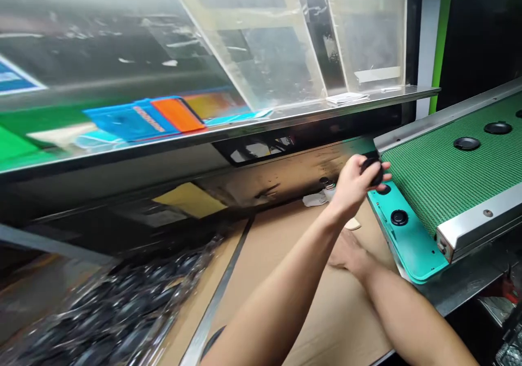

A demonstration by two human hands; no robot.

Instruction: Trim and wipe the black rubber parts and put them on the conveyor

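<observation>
My left hand [359, 178] is closed around a black round plastic part [372, 171], held above the near end of the green conveyor belt [432, 175]. Just below it, on the teal tray [420, 252] fixed at the belt's end, sit a black round cap [399, 217] and another dark piece. My right hand [348, 250] is low over the brown cardboard surface [281, 246], close to a small cream-coloured piece [353, 224]. The left forearm crosses in front of it and covers its fingers, so its grip is hidden.
Two black round parts [467, 143] lie farther up the belt. At left, a clear plastic bag [163, 306] holds many dark parts. A metal shelf [285, 117] runs above the work surface, carrying a blue and orange box [150, 118]. The belt's metal side rail [481, 219] juts out at right.
</observation>
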